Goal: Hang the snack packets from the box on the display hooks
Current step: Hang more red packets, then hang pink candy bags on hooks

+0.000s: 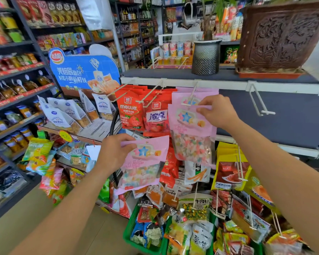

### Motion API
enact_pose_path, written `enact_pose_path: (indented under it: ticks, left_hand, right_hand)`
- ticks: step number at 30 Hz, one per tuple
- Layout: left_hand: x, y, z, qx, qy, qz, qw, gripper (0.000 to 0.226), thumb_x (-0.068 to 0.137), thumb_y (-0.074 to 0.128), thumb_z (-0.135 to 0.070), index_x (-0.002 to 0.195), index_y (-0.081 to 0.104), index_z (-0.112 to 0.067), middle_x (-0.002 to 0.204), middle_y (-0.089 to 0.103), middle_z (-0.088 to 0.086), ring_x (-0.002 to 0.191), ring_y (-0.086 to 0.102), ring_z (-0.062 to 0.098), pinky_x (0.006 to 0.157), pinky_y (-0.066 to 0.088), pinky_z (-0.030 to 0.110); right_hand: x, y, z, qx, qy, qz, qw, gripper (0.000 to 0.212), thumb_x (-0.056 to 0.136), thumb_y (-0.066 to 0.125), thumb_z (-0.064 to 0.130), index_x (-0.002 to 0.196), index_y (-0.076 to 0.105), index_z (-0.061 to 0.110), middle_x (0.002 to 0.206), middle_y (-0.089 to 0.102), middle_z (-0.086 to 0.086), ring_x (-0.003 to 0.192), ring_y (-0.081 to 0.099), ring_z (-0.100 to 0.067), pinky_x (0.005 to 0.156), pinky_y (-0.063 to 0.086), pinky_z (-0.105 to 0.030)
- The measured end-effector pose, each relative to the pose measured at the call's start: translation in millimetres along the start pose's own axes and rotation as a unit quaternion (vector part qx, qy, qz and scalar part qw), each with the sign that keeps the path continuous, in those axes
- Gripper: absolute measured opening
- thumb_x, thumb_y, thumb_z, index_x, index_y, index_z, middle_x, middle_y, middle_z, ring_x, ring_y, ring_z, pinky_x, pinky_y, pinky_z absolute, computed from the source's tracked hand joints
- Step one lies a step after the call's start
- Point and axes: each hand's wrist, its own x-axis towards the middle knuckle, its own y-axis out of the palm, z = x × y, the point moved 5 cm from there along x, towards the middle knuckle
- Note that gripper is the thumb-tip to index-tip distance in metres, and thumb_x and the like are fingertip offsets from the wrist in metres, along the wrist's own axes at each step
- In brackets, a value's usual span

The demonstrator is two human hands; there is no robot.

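Observation:
My right hand (216,111) pinches the top right corner of a pink candy packet (191,126) at the tip of a white display hook (192,94), where several like pink packets hang behind it. My left hand (115,153) grips another pink candy packet (145,162) by its left top edge, held lower and left of the hook, tilted. Red snack packets (131,113) hang on the hooks to the left. An unloaded white hook (259,100) sticks out to the right. No box is in view.
A dark shelf top carries a metal mesh pot (206,56) and a carved brown planter (282,35). Below hang more snack packets (230,172) over green baskets (131,227) of snacks. A blue bread stand (85,74) and jar shelves (17,100) stand left.

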Motion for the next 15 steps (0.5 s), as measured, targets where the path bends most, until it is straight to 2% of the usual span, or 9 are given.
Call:
enact_pose_path:
  ticks: [2,6,8,12,15]
  left_hand:
    - [1,3,-1,-0.007,-0.003,0.004,1.000,0.011,0.084,0.073,-0.017,0.094,0.074,-0.014,0.094,0.071,-0.003,0.092,0.063,0.016,0.088,0.048,0.035]
    - [3,9,-8,-0.010,0.005,-0.002,1.000,0.010,0.084,0.073,-0.016,0.094,0.073,-0.013,0.094,0.070,-0.003,0.090,0.062,0.015,0.086,0.047,0.033]
    - [6,13,-15,-0.018,0.010,-0.005,1.000,0.009,0.084,0.073,-0.016,0.093,0.073,-0.014,0.090,0.068,-0.007,0.089,0.060,0.012,0.085,0.046,0.031]
    - [12,20,-21,-0.041,0.004,-0.003,0.999,0.008,0.085,0.072,-0.016,0.093,0.073,-0.017,0.085,0.063,-0.019,0.084,0.059,0.000,0.083,0.045,0.028]
    - [16,24,-18,-0.048,-0.002,-0.011,0.999,0.006,0.085,0.072,-0.015,0.090,0.074,-0.018,0.084,0.065,-0.021,0.084,0.060,-0.005,0.078,0.048,0.028]
  right_hand:
    - [5,5,-4,0.011,0.023,-0.004,1.000,0.012,0.090,0.069,0.028,0.098,0.075,0.021,0.099,0.072,0.003,0.095,0.058,-0.018,0.079,0.045,-0.029]
    - [20,11,-15,0.016,0.069,-0.022,0.997,0.012,0.091,0.067,0.031,0.098,0.075,0.024,0.100,0.072,-0.002,0.100,0.062,-0.024,0.074,0.049,-0.032]
    - [29,11,-20,-0.009,0.093,-0.029,0.995,0.015,0.092,0.064,0.032,0.102,0.073,0.026,0.103,0.070,-0.005,0.103,0.060,-0.028,0.071,0.047,-0.033]
    - [51,14,-29,-0.083,0.118,-0.040,0.989,0.019,0.093,0.062,0.035,0.108,0.071,0.028,0.108,0.069,-0.012,0.099,0.063,-0.038,0.075,0.049,-0.038]
    - [58,21,-32,-0.126,0.113,-0.045,0.984,0.021,0.095,0.059,0.033,0.111,0.068,0.025,0.107,0.066,-0.016,0.098,0.062,-0.041,0.073,0.046,-0.038]
